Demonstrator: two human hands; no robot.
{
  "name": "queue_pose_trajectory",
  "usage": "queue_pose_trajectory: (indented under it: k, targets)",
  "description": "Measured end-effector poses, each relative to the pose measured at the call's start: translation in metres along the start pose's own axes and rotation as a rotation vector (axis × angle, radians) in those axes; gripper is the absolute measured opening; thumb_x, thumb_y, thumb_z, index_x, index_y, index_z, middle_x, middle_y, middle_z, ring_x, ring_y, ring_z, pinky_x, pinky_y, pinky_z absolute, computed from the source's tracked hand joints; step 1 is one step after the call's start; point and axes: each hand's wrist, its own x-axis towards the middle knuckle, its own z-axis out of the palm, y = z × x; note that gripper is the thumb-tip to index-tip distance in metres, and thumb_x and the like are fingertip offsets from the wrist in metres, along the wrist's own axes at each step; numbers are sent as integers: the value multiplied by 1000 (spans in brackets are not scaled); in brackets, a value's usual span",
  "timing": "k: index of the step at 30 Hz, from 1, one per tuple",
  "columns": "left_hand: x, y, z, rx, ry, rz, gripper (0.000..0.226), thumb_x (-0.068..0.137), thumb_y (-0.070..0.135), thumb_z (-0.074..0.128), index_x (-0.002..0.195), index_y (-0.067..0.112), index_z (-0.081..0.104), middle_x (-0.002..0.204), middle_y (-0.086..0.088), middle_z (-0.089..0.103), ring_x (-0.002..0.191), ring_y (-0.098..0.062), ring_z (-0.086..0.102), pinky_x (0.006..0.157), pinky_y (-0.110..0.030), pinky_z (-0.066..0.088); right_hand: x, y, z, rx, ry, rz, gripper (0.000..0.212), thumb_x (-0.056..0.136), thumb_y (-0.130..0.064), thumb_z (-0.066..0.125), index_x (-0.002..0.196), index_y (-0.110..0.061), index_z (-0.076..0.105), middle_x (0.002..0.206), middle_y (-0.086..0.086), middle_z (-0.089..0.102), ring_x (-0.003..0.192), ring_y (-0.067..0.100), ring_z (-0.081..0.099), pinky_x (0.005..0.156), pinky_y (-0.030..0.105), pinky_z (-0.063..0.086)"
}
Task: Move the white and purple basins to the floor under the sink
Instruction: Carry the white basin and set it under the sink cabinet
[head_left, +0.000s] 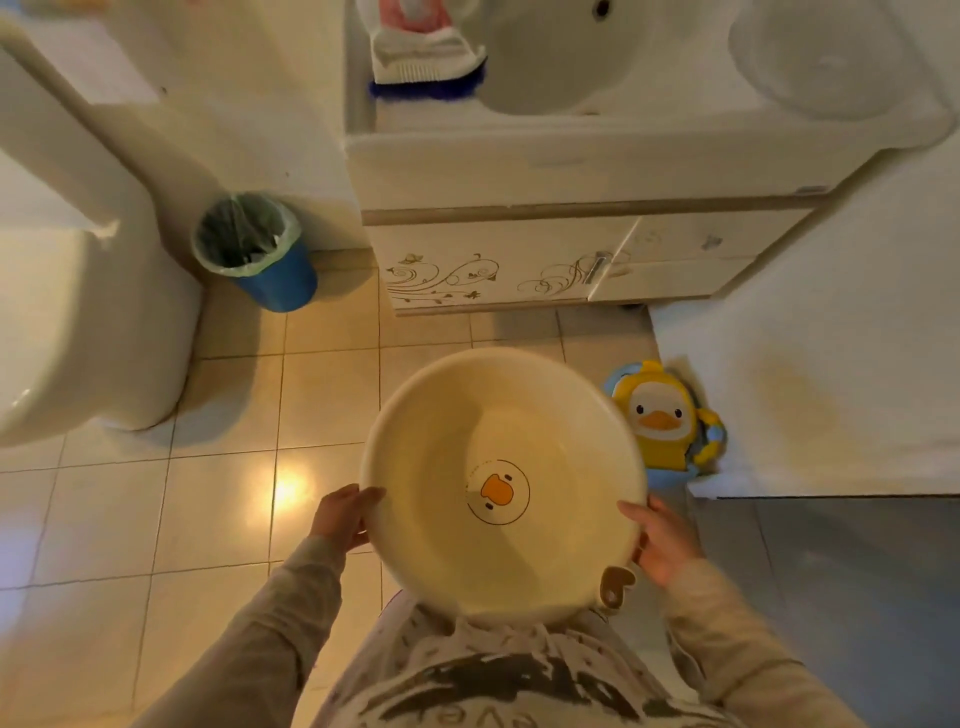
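Note:
I hold a round white basin (441, 441) with a duck face printed inside, level in front of my body above the tiled floor. My left hand (340, 514) grips its left rim and my right hand (660, 540) grips its right rim. A brown hanging tab sticks out of the near rim. Ahead stands the sink (550, 67) in a white vanity cabinet (493, 265). A pale translucent basin (826, 57) rests on the countertop right of the sink; its colour is hard to tell.
A blue bin (260, 249) with a green liner stands left of the cabinet. The toilet (78, 312) fills the left side. A yellow duck potty seat (665, 421) leans on the floor at the right, beside a white appliance (831, 364). A brush (426, 67) lies on the counter.

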Motion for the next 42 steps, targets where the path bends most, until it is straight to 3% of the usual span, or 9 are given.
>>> queue_pose_trajectory:
  k: [5, 9, 12, 18, 24, 28, 31, 38, 42]
  targets:
    - [22, 29, -8, 8, 14, -17, 14, 84, 8, 59, 71, 10, 56, 75, -9, 55, 70, -25, 52, 57, -29, 46, 18, -19, 30, -20, -14, 14, 45, 86, -1, 55, 130, -8, 50, 104, 14, 60, 101, 33, 54, 72, 39, 49]
    - [35, 44, -5, 19, 17, -52, 13, 84, 8, 59, 71, 10, 55, 78, -10, 55, 73, -26, 51, 58, -30, 47, 30, -28, 41, -17, 1, 39, 42, 86, 0, 54, 127, -10, 51, 98, 11, 61, 98, 31, 54, 71, 38, 49]
    - [46, 47, 1, 18, 11, -94, 13, 84, 8, 58, 72, 11, 55, 79, -9, 56, 77, -27, 53, 60, -30, 48, 48, -28, 41, -52, 16, 74, 43, 87, 1, 54, 129, -6, 50, 109, 16, 58, 105, 33, 52, 73, 39, 48]
    - [98, 10, 24, -9, 72, -223, 17, 85, 5, 58, 70, 10, 51, 81, -10, 53, 86, -28, 49, 63, -31, 47, 116, -5, 38, -138, 36, 187, 44, 88, 4, 51, 132, 0, 48, 112, 21, 56, 99, 32, 53, 70, 39, 48]
    - [182, -43, 68, -29, 101, -338, 13, 86, 7, 56, 74, 10, 53, 81, -10, 52, 78, -26, 49, 64, -29, 45, 224, 20, 31, -261, 63, 239, 39, 88, 1, 53, 127, -2, 52, 112, 20, 58, 102, 32, 54, 71, 38, 48]
    - [263, -65, 106, -19, 89, -321, 11, 86, 9, 56, 75, 11, 55, 77, -9, 54, 68, -22, 52, 60, -28, 46, 315, 38, 26, -261, 62, 232, 32, 88, 0, 54, 117, -13, 55, 96, 9, 63, 89, 25, 57, 68, 35, 48]
    - [327, -72, 131, -52, 65, -279, 14, 86, 10, 56, 73, 13, 55, 78, -7, 57, 69, -22, 55, 59, -28, 46, 383, 47, 26, -257, 20, 216, 26, 89, -4, 54, 110, -17, 58, 96, 4, 65, 90, 22, 59, 67, 36, 48]
    - [475, -51, 183, -113, 16, -122, 1, 86, 14, 58, 87, 15, 58, 88, -4, 61, 76, -20, 59, 61, -30, 49, 550, 32, 68, -224, -39, 71, 33, 91, -5, 51, 123, -13, 55, 85, -2, 73, 91, 19, 61, 69, 36, 55]
    - [551, -19, 203, -162, 25, 18, 18, 87, 17, 56, 105, 12, 56, 88, -2, 62, 77, -19, 60, 61, -29, 49, 623, -3, 121, -231, -84, -53, 43, 91, -4, 50, 134, -9, 47, 97, 5, 63, 103, 27, 57, 85, 47, 49]
